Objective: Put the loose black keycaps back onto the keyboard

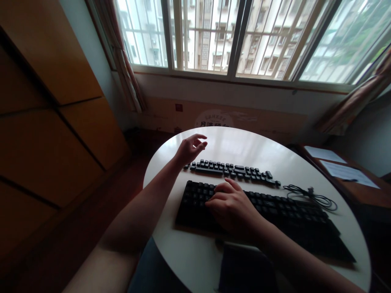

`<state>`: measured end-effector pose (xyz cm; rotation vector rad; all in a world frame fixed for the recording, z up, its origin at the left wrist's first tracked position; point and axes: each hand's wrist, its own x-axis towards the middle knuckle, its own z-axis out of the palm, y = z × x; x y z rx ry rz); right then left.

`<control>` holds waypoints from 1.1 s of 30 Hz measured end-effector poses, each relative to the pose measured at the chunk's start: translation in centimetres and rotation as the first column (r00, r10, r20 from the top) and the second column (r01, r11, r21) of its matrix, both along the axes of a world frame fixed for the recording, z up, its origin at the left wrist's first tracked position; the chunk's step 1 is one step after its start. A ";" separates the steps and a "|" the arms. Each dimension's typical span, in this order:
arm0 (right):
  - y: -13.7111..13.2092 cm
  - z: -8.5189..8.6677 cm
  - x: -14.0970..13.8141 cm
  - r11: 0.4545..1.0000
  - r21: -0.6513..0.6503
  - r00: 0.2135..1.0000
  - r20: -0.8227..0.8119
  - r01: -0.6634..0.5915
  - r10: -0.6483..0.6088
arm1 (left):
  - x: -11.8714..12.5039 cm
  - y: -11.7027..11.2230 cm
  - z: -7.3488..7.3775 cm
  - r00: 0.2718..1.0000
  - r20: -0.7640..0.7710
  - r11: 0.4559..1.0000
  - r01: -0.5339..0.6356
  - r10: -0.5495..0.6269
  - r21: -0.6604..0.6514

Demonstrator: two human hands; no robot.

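Observation:
On the white round table lies a black keyboard, slightly slanted. My right hand rests over its left part, fingers bent down onto the keys; whatever is under the fingertips is hidden. Behind the keyboard, loose black keycaps are laid out in rows like a keyboard's layout. Just above the left end of these rows hovers my left hand, its fingers curved and a gap between thumb and forefinger, with nothing visible in it.
A coiled black cable lies right of the keycaps on the white table. Something dark blue is at the near edge. Papers and a pen lie on a brown side table. Wooden cabinets stand left; a barred window is ahead.

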<state>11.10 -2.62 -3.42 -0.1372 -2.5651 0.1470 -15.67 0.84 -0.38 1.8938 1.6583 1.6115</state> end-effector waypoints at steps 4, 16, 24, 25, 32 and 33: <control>-0.2 0.0 0.1 0.999 0.004 0.999 0.036 0.040 -0.041 | 0.2 -0.2 0.1 0.999 0.008 0.999 0.039 -0.039 -0.003; -0.5 0.2 0.1 0.993 -0.092 0.996 0.053 0.071 -0.066 | -0.1 0.0 -0.1 1.000 0.017 1.000 0.023 -0.023 0.003; 0.0 0.4 0.4 0.823 -0.533 0.980 0.069 0.194 -0.186 | -0.2 -0.1 0.0 1.000 0.017 1.000 0.025 -0.025 0.004; 0.0 0.4 0.4 0.811 -0.550 0.979 0.074 0.199 -0.189 | -0.2 -0.1 0.0 1.000 0.017 1.000 0.027 -0.027 0.001; -0.3 0.0 -0.1 0.907 -0.405 0.994 0.035 0.112 -0.107 | -0.3 -0.1 0.1 1.000 0.014 1.000 0.022 -0.022 -0.005; -0.5 0.0 -0.1 0.925 -0.364 0.995 0.029 0.104 -0.100 | -0.3 -0.1 0.1 1.000 0.016 1.000 0.025 -0.025 -0.004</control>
